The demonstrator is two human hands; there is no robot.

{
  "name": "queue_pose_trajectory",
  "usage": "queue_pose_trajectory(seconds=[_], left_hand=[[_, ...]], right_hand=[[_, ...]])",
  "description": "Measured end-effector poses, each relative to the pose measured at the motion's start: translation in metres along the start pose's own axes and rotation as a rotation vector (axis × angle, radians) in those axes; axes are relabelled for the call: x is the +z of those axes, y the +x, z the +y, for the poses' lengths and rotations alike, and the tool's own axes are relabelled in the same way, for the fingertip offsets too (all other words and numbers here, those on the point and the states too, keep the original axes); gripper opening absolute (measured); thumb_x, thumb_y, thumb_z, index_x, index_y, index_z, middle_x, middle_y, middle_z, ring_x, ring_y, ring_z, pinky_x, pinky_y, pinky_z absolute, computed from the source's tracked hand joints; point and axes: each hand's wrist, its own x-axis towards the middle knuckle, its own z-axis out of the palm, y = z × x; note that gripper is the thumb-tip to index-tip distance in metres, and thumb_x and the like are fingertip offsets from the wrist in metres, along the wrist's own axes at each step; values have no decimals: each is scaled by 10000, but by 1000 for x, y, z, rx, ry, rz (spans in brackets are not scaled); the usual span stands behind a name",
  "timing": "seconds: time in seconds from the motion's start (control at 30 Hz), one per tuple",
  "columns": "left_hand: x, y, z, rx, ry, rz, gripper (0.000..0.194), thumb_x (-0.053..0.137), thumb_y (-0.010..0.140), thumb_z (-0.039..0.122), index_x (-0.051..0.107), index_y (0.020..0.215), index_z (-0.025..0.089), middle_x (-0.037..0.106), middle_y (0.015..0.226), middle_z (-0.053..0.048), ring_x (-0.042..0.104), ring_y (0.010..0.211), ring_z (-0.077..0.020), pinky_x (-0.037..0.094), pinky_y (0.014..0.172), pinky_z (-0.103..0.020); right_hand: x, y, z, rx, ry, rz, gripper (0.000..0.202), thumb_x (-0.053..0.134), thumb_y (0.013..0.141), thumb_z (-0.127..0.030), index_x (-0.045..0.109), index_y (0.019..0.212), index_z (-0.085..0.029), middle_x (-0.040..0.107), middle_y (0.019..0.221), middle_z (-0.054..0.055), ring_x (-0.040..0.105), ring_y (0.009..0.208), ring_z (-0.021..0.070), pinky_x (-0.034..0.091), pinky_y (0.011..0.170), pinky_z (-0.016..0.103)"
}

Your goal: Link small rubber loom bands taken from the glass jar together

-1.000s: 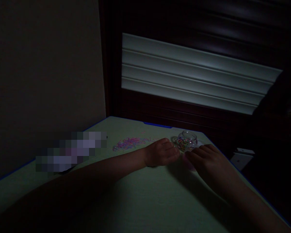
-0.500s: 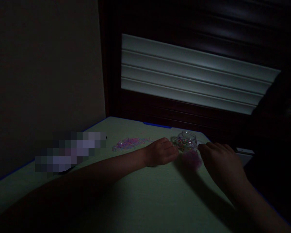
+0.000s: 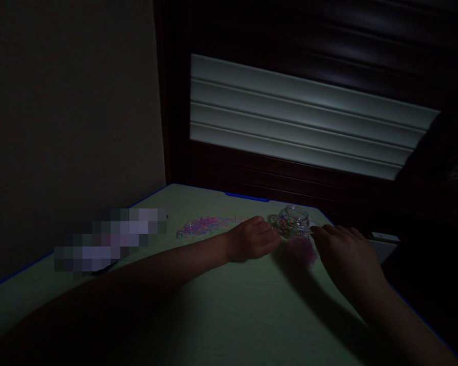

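Note:
In dim light, my left hand point(image 3: 255, 238) rests curled on the pale green table, its fingers closed; whatever they may hold is hidden. My right hand point(image 3: 343, 249) is bent over at the right with its fingers together, and its fingertips are too dark to make out what they grip. Between the hands lies a blurry pink bundle point(image 3: 302, 251), perhaps in a clear bag. Behind it stands an open clear glass jar point(image 3: 295, 216) with small multicoloured pieces in it. A loose pile of pink and purple pieces point(image 3: 204, 225) lies left of my left hand.
The table point(image 3: 229, 305) has a blue edge. A pixelated object point(image 3: 114, 241) lies at its left side. A white box-like thing point(image 3: 383, 244) is beyond the right edge. Behind the table is dark wood with pale slats point(image 3: 297, 117); a wall rises at the left.
My right hand has shifted slightly left. My left hand, the jar and the pink bundle look almost unchanged.

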Motion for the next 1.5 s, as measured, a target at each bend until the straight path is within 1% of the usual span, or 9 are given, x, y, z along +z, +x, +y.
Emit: queue_pose_trajectory(seconds=[0.2,0.4,0.7,0.87,0.97,1.1,1.27,1.37,1.5], left_hand=[[0,0,-1,3,26,11,126,478,823,117,579,891,153,618,866,-39,517,741,-135,402,641,-291],[-1,1,0,-12,20,-26,137,460,836,118,583,878,159,623,855,-40,521,737,-134,400,655,-290],[-1,1,0,-31,33,-42,140,445,846,130,574,889,160,619,878,-32,509,755,-128,390,670,-288],[1,1,-1,-78,23,-102,136,430,857,145,565,865,160,603,836,-33,492,748,-135,374,670,-289],[2,1,-3,-200,36,-185,144,418,862,157,561,846,157,574,784,-32,473,724,-147,362,665,-296],[3,-1,-5,-380,16,-277,147,411,860,173,555,837,151,544,806,-42,465,749,-163,357,673,-307],[4,-5,-10,-576,-69,-313,192,381,874,205,553,812,146,530,797,-37,470,772,-162,372,707,-311],[6,-12,-23,-734,-122,-352,186,394,865,208,563,813,146,548,818,-41,491,801,-158,387,732,-298],[8,-32,-50,-1000,-121,-525,206,400,847,206,601,856,165,591,871,-50,527,863,-160,387,791,-271]], right_hand=[[1,-1,0,-6,3,12,256,459,750,-69,610,919,-189,628,801,57,559,730,198,330,657,319],[2,-2,0,-2,8,27,274,460,744,-64,608,942,-183,625,806,63,558,734,203,334,659,323],[-1,0,-2,-33,47,21,188,471,748,-77,603,824,-188,612,768,49,541,701,173,321,646,297],[0,0,-5,-96,88,31,154,486,756,-91,591,800,-194,608,777,32,528,697,162,308,655,291],[1,1,-6,-119,113,53,136,486,772,-119,591,796,-201,606,760,25,527,706,171,299,654,296],[1,1,-5,-148,141,54,146,466,796,-139,596,824,-201,610,766,28,532,725,176,298,664,298],[-1,1,-5,-161,152,64,139,471,801,-164,604,830,-193,614,779,39,537,724,180,309,665,299],[-1,0,-5,-154,144,75,142,489,777,-127,611,818,-187,618,780,41,539,717,178,315,662,296],[1,-1,-4,-163,140,112,187,505,736,-75,619,830,-189,623,782,35,535,696,171,319,650,288]])
